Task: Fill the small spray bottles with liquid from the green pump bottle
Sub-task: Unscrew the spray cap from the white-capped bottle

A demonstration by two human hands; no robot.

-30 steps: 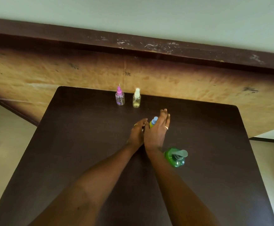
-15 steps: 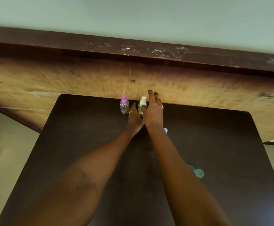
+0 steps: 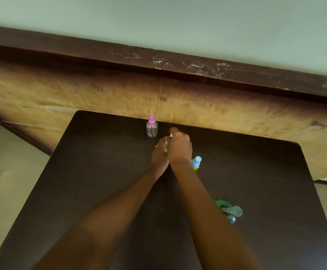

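Both my hands meet near the far edge of the dark table (image 3: 100, 191). My left hand (image 3: 159, 154) and my right hand (image 3: 179, 147) are curled round the small white-capped spray bottle (image 3: 166, 143), which shows only as a sliver between them. A clear spray bottle with a pink cap (image 3: 152, 127) stands upright just left of them. A spray bottle with a blue cap (image 3: 196, 163), holding yellow-green liquid, stands right of my right wrist. The green pump bottle (image 3: 229, 211) stands nearer me, partly behind my right forearm.
A wooden panel (image 3: 236, 117) with a dark rail (image 3: 119, 55) on top rises right behind the table's far edge. Pale floor (image 3: 3, 172) shows to the left of the table.
My hands left the blue-capped bottle, reached to the back of the table and closed round the white-capped bottle. The blue-capped bottle now stands alone on the table.
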